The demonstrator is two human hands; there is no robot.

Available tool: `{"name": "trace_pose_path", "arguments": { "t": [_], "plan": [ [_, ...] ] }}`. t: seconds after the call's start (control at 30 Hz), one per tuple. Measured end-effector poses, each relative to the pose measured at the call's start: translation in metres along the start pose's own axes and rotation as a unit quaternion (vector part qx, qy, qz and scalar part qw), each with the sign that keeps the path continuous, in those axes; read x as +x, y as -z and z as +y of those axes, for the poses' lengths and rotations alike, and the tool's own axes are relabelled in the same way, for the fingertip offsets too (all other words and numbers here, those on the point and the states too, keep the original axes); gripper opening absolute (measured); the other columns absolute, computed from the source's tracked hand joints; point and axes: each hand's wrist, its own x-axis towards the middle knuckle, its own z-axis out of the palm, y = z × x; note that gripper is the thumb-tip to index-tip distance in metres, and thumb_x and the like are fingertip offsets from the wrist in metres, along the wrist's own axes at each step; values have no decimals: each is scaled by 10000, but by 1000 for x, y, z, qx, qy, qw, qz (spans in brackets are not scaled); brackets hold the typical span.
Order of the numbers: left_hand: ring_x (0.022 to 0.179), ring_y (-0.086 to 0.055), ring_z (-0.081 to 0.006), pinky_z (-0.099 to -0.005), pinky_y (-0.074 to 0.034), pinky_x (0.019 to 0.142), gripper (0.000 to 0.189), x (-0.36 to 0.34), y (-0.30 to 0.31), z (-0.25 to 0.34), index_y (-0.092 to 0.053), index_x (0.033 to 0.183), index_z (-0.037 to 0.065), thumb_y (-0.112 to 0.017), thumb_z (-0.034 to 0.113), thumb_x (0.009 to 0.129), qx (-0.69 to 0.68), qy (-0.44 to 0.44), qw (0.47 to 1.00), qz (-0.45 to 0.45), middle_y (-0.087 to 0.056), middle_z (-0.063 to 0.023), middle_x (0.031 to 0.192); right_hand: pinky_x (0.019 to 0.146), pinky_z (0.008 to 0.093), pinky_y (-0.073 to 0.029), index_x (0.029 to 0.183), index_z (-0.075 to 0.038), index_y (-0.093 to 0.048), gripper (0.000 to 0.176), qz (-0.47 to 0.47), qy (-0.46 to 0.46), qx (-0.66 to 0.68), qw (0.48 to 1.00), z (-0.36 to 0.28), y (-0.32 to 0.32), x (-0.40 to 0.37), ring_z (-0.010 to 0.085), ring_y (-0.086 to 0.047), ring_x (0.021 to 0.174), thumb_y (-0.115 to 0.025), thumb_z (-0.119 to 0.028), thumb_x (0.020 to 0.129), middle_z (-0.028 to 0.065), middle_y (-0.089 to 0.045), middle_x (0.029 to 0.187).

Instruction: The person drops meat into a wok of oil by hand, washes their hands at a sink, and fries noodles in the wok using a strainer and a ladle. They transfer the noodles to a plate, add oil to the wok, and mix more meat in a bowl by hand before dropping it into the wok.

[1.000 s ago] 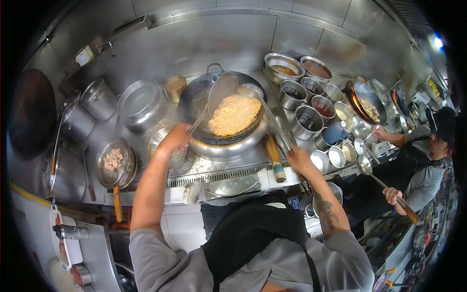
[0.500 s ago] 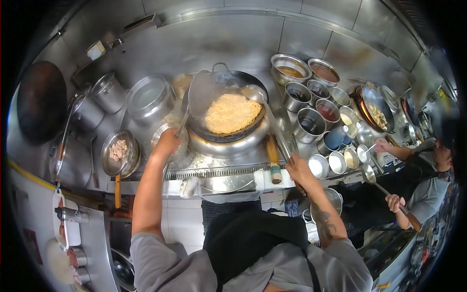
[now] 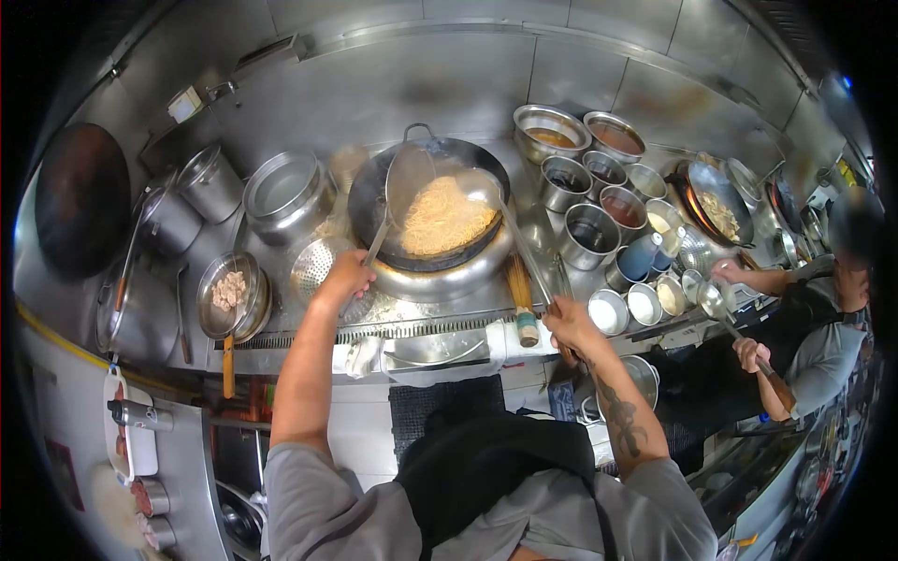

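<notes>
Yellow noodles [image 3: 447, 220] lie in a large black wok [image 3: 369, 178] on the round burner. My left hand [image 3: 348, 279] is wrapped round the handle of a round mesh strainer [image 3: 410, 178], whose basket hangs over the left side of the wok, beside the noodles. In my right hand [image 3: 571, 325] is the long handle of a metal ladle [image 3: 480, 187]; its bowl rests at the upper right of the noodles. A straw brush [image 3: 521, 294] stands just left of my right hand. Below the strainer handle sits a perforated metal bowl [image 3: 313, 266].
Metal pots of sauces [image 3: 594, 238] and white bowls [image 3: 608, 312] stand right of the wok. A lidless pot [image 3: 281, 192] and a strainer with meat pieces [image 3: 227, 292] are at left. At far right a co-worker [image 3: 776, 355] holds a ladle near another wok [image 3: 718, 210].
My left hand and the strainer have moved right, the basket now further over the wok and the noodles. The ladle bowl has shifted slightly left. The co-worker's ladle has moved a little.
</notes>
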Motion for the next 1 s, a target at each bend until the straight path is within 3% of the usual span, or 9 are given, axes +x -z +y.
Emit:
{"name": "trace_pose_path", "arguments": {
  "t": [0.17, 0.3, 0.37, 0.53, 0.7, 1.0],
  "plan": [
    [442, -513, -122, -282, -409, 374, 228, 20, 13, 0, -633, 979, -23, -529, 24, 781, 25, -22, 999, -33, -587, -74, 646, 397, 284, -387, 850, 0, -481, 123, -10, -31, 80, 996, -1, -22, -13, 121, -485, 459, -565, -87, 826, 18, -458, 651],
    [451, -523, -135, -298, -413, 382, 231, 40, 33, -23, -616, 996, -31, -554, 20, 779, 7, -53, 998, 26, -576, -86, 614, 394, 279, -383, 905, 10, -501, 152, -14, -44, 85, 995, -3, -40, -28, 120, -481, 449, -570, -107, 838, 21, -462, 654],
    [447, -519, -140, -305, -412, 381, 249, 21, 47, -16, -608, 1018, -34, -569, 20, 779, 50, -78, 994, 58, -567, -84, 603, 389, 265, -380, 937, 10, -509, 139, -20, -40, 91, 995, 0, -48, -35, 111, -481, 439, -563, -73, 839, 20, -478, 640],
    [439, -520, -145, -305, -421, 384, 267, -2, 60, -33, -603, 1033, -20, -535, 10, 777, 64, -53, 996, 24, -547, -77, 593, 398, 244, -381, 1017, 20, -536, 186, -13, -49, 106, 993, 0, -60, -48, 95, -485, 435, -547, -17, 835, 18, -502, 627],
    [424, -503, -133, -280, -420, 375, 228, -1, 45, -50, -614, 992, -6, -510, 4, 790, -50, -22, 998, -4, -551, -65, 601, 421, 283, -397, 941, 38, -509, 183, 50, 0, 10, 999, 8, -55, -30, 119, -492, 460, -567, -81, 814, 31, -498, 650],
    [473, -522, -118, -264, -416, 368, 311, 2, 17, -36, -611, 1087, -15, -552, 7, 783, -50, -17, 998, -45, -586, -60, 677, 430, 276, -398, 1024, 34, -519, 263, 39, -13, 46, 998, 2, -51, -29, 114, -484, 490, -583, -95, 804, 35, -505, 692]
  ]
}}
